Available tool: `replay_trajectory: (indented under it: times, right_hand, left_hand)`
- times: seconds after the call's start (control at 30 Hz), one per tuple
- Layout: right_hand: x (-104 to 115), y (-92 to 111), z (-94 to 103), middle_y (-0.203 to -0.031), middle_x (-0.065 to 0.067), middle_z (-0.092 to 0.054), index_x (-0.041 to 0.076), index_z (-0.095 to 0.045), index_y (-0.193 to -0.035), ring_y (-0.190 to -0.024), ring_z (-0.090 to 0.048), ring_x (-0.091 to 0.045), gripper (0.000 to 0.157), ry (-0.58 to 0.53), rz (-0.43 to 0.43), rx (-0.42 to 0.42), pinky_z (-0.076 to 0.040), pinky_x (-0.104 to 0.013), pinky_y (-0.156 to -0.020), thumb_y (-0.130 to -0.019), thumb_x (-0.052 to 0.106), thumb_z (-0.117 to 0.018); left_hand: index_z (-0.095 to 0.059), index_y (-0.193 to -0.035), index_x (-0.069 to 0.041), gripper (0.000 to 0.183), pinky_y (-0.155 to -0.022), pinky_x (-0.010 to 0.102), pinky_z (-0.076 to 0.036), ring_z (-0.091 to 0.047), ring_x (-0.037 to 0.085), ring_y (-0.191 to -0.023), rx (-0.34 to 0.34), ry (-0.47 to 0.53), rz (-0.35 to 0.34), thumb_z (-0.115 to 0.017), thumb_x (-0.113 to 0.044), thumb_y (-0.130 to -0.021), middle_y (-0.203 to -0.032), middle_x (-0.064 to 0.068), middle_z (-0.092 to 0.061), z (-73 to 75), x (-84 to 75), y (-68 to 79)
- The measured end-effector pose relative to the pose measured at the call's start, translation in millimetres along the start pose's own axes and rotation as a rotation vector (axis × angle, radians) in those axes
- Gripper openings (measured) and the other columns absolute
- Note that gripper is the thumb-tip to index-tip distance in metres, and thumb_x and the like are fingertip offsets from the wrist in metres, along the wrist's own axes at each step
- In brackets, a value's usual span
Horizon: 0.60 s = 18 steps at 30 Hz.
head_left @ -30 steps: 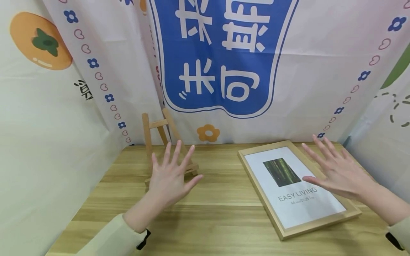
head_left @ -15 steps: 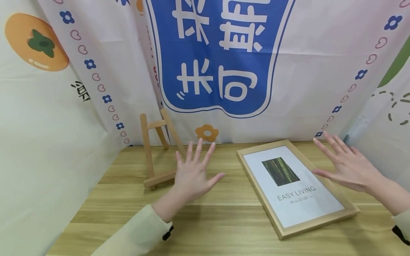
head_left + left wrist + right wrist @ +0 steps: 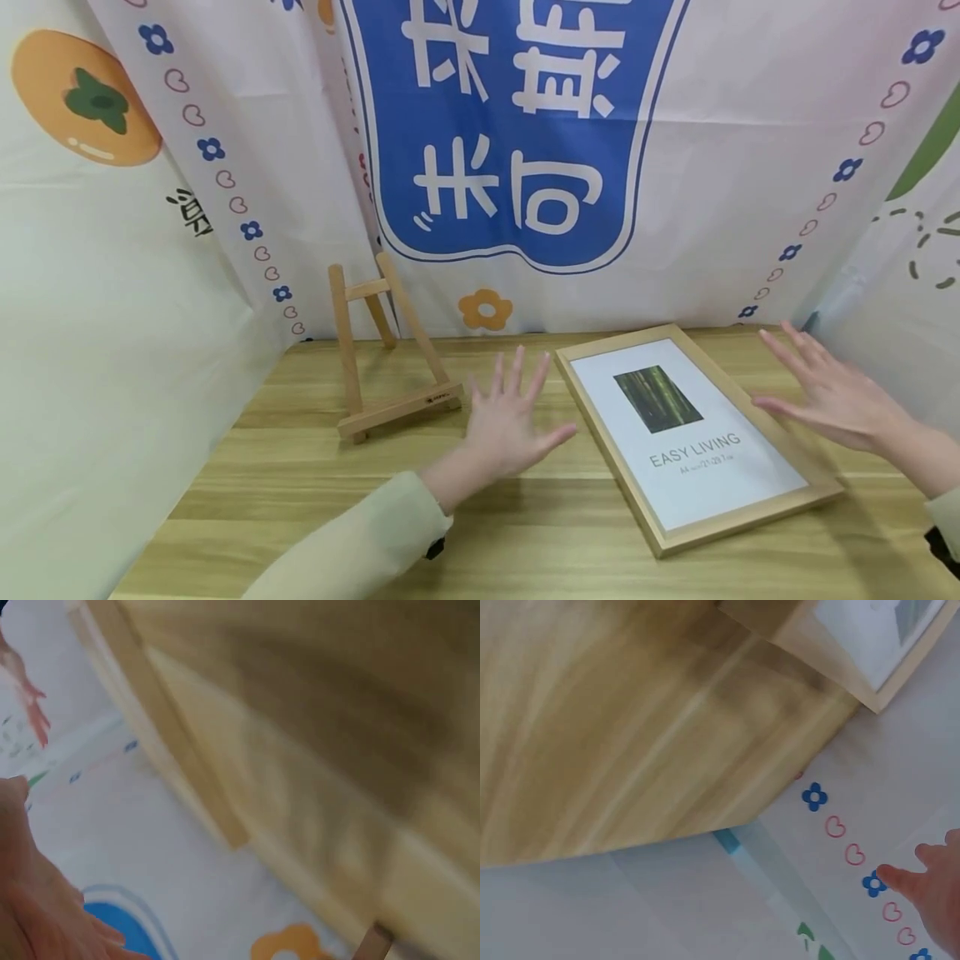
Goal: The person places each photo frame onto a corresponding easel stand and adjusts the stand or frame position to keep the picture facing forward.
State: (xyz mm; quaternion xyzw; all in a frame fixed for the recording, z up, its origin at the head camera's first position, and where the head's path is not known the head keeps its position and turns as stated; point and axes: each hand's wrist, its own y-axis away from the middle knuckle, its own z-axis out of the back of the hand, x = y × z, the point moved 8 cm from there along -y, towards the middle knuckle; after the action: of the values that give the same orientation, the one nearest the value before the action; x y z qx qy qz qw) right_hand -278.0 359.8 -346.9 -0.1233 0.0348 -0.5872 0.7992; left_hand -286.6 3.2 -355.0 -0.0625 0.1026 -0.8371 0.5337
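Note:
In the head view a wooden picture frame (image 3: 615, 450) lies flat on the table, its white insert printed with a dark forest picture and "EASY LIVING". My left hand (image 3: 506, 429) hovers between it and a small wooden easel (image 3: 401, 408), fingers spread, touching neither. Just past the frame's right side is my right hand (image 3: 836, 400), also with straight, spread fingers and nothing held. The left wrist view shows part of the left hand (image 3: 45, 900) near the frame's edge (image 3: 165, 727). The right wrist view catches the right hand's fingers (image 3: 904, 881) and a frame corner (image 3: 877, 701).
The wood-grain table (image 3: 510, 533) is enclosed by printed white cloth (image 3: 712, 208) at the back and sides. The easel stands upright at the back left, close to the rear cloth. An orange flower print (image 3: 486, 309) is on that cloth.
My left hand has moved right, from in front of the easel to the gap beside the picture frame, uncovering the easel. My right hand has shifted slightly right. The frame and easel stay put.

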Motion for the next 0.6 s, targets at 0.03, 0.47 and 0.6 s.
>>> replay_trajectory:
  times: [0.03, 0.47, 0.6]
  right_hand:
    - [-2, 1, -3.9, -0.147, -0.004, 0.018, 0.022, 0.004, -0.145, -0.123, -0.016, -0.052, 0.089, -0.026, -0.006, 0.018, -0.031, -0.071, -0.075, -0.083, 0.048, -0.055]
    - [-24, 7, -51.3, -0.144, -0.027, -0.002, 0.019, 0.002, -0.145, -0.117, -0.020, -0.057, 0.096, -0.179, -0.046, 0.117, -0.022, -0.074, -0.079, -0.079, 0.049, -0.061]
    - [-25, 4, -57.9, -0.139, -0.030, -0.018, 0.017, -0.006, -0.146, -0.112, -0.029, -0.057, 0.094, -0.169, -0.031, 0.104, -0.029, -0.071, -0.077, -0.078, 0.049, -0.063]
  left_hand:
    - [0.018, -0.139, -0.031, 0.091, -0.095, 0.065, -0.003, 0.004, 0.035, -0.131, 0.012, 0.022, 0.005, -0.011, -0.083, -0.070, -0.147, 0.007, 0.012, -5.2, -3.5, 0.3]
    - [0.007, -0.144, -0.027, 0.109, -0.100, 0.060, -0.012, -0.005, 0.030, -0.133, 0.108, 0.479, 0.242, -0.038, -0.084, -0.062, -0.148, 0.008, 0.003, -62.3, -42.3, 12.7]
    - [0.000, -0.145, -0.026, 0.114, -0.103, 0.054, -0.015, -0.011, 0.030, -0.132, 0.103, 0.552, 0.281, -0.052, -0.079, -0.059, -0.148, 0.011, -0.008, -72.8, -50.1, 14.3]
